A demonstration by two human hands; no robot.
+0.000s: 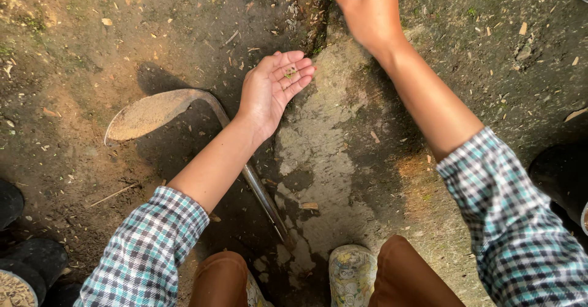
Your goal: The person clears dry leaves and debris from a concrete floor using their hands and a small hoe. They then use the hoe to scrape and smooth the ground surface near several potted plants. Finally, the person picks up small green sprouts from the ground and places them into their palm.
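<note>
The left hand (272,89) lies open, palm up, cradling tiny light green bits (290,72), best cupped. The right hand (364,7) reaches far, fingers hidden; its grip is unclear. A sickle (162,112) lies near.

Left hand (274,88) palm up, fingers loosely cupped, forearm stretched forward. Right hand (366,7) reaching farther ahead of the left, palm down, fingertips cut off at frame edge.
</note>
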